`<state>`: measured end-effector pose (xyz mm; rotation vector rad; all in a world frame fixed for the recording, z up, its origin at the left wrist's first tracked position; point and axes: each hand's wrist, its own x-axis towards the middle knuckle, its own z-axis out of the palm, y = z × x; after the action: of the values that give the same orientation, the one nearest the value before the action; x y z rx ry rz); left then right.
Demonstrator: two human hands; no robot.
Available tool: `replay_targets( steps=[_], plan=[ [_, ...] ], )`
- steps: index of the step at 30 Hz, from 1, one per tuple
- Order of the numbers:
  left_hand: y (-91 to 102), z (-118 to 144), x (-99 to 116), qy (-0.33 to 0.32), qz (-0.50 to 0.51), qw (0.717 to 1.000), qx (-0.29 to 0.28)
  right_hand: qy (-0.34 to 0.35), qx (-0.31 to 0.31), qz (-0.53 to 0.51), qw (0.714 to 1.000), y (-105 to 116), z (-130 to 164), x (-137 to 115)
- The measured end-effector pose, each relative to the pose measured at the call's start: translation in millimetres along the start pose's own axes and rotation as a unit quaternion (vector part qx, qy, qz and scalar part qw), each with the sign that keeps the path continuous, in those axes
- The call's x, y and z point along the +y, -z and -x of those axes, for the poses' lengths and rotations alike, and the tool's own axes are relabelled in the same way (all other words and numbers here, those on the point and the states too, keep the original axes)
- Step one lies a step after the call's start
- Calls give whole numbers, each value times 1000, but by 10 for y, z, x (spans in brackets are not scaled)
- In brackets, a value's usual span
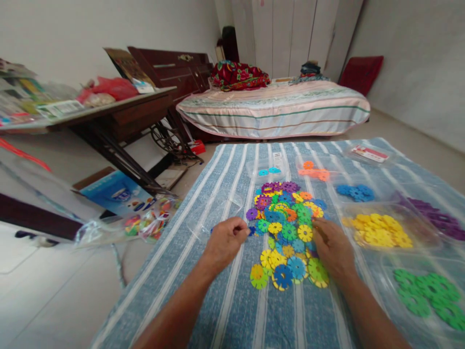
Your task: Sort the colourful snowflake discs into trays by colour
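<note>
A heap of notched plastic discs [288,231] in many colours lies in the middle of the cloth-covered table. At its left edge my left hand [225,242] is closed in a pinch, a small dark blue disc [251,231] at the fingertips. Behind that hand stands a clear container [199,223], with a bit of dark blue showing in it. My right hand [334,249] reaches to the heap's right side, its fingers curled beside a yellow disc [305,233]; what they hold, if anything, is hidden.
Clear boxes on the right hold yellow discs [381,230], green discs [426,293], purple discs [438,218] and blue discs [355,192]. At the back are orange discs [314,172], light blue discs [269,171] and a labelled lid [370,154]. Beyond stands a bed [272,114].
</note>
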<state>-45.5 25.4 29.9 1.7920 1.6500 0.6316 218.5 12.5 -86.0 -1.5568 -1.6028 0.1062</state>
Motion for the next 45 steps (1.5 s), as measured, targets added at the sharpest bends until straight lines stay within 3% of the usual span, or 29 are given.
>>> replay_targets(
  steps=[5,7,10,12,15,19,23,27,30,34,39,45],
  plan=[
    [644,-149,-66,14,-232,973,9,1,0,4,1000,-19,13,32],
    [753,-205,-112,23,-308,951,-31,1,-3,7,1000,-24,16,42],
    [764,-278,-182,31,-382,918,-101,3,-5,7,1000,-20,17,44],
    [728,-314,-213,45,-420,899,-121,5,-7,9,1000,-14,16,39],
    [680,-324,-198,50,-450,887,-97,7,-7,11,1000,-9,15,35],
    [548,-223,-43,-17,-399,914,-75,5,-2,6,1000,-14,12,38],
    [180,-68,152,-111,-340,926,-119,4,1,2,1000,-16,10,39],
    [-205,-13,260,-133,-360,914,-133,9,-3,7,1000,-13,13,34],
    [-295,-54,252,-119,-374,911,-123,9,3,12,1000,-14,14,27],
    [-252,-106,152,-95,-379,917,-79,8,4,12,1000,-14,4,20],
    [-407,-82,52,-121,-347,922,-121,1,-3,12,1000,-11,-4,15],
    [-627,-84,121,-70,-323,937,-111,1,-1,13,1000,-15,5,21]
  ],
)
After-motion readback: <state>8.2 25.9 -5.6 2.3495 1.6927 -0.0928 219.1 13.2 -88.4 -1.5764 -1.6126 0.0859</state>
